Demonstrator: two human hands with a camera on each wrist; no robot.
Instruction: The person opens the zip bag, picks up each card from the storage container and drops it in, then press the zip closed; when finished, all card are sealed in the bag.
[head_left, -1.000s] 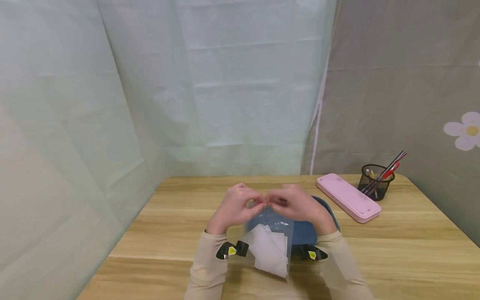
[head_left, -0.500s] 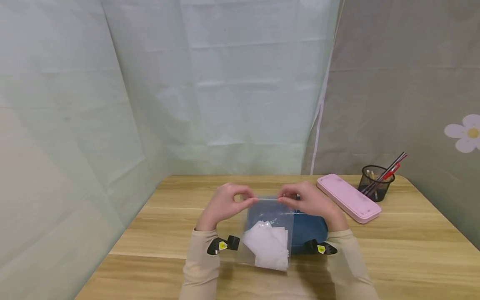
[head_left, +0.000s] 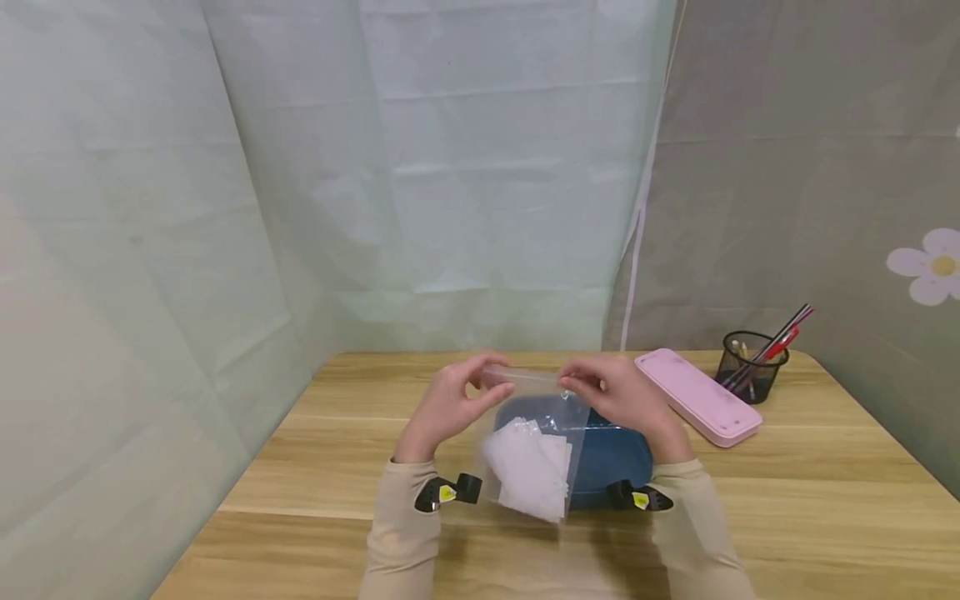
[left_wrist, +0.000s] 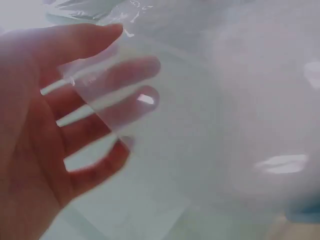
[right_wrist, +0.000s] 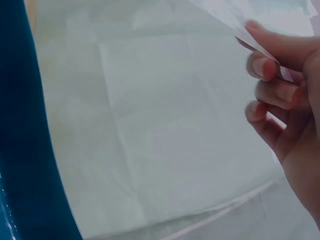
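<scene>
A clear zip bag (head_left: 534, 407) hangs upright between my hands in the head view, its top strip uppermost. White folded pieces (head_left: 527, 471), perhaps tissue or paper, lie in its lower part. My left hand (head_left: 442, 408) holds the top left corner, thumb in front and fingers behind the film, as the left wrist view shows through the plastic. With thumb and index finger, my right hand (head_left: 628, 398) pinches the top right corner. Behind the bag a dark blue rounded case (head_left: 613, 457) rests on the table, partly covered by bag and right wrist; its edge (right_wrist: 35, 130) crosses the right wrist view.
On the wooden table (head_left: 345, 467), a pink pencil case (head_left: 697, 396) lies beyond my right hand. A black mesh pen cup (head_left: 752, 367) with several pens stands at the back right corner. Pale cloth (head_left: 480, 183) hangs behind the table.
My hands have moved apart from nearly touching at the bag's top, spreading its upper strip wide. Since half a second ago the bag has risen slightly and tilted, its lower end shifting a little.
</scene>
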